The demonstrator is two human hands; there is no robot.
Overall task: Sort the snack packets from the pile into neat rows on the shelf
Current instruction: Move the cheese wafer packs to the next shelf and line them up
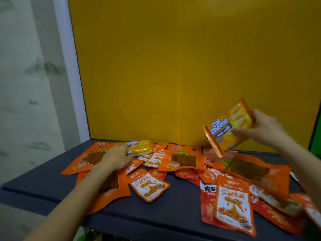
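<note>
Several orange and red snack packets point(184, 161) lie in a loose pile across the dark shelf top point(175, 207). My right hand point(264, 128) holds a yellow Cal Cheese wafer packet point(227, 126) tilted in the air above the right side of the pile. My left hand point(115, 158) rests at the back left, its fingers against a second Cal Cheese packet point(139, 147) that lies flat near the back wall. Whether the fingers close around that packet is hidden by the hand itself. A large orange packet point(88, 160) lies partly under my left hand.
A yellow back panel point(182, 70) rises behind the shelf. A white frame post point(69, 66) and a pale patterned wall point(22, 84) stand on the left. The shelf's front edge point(135, 221) runs across the bottom; a green strip point(317, 138) shows at far right.
</note>
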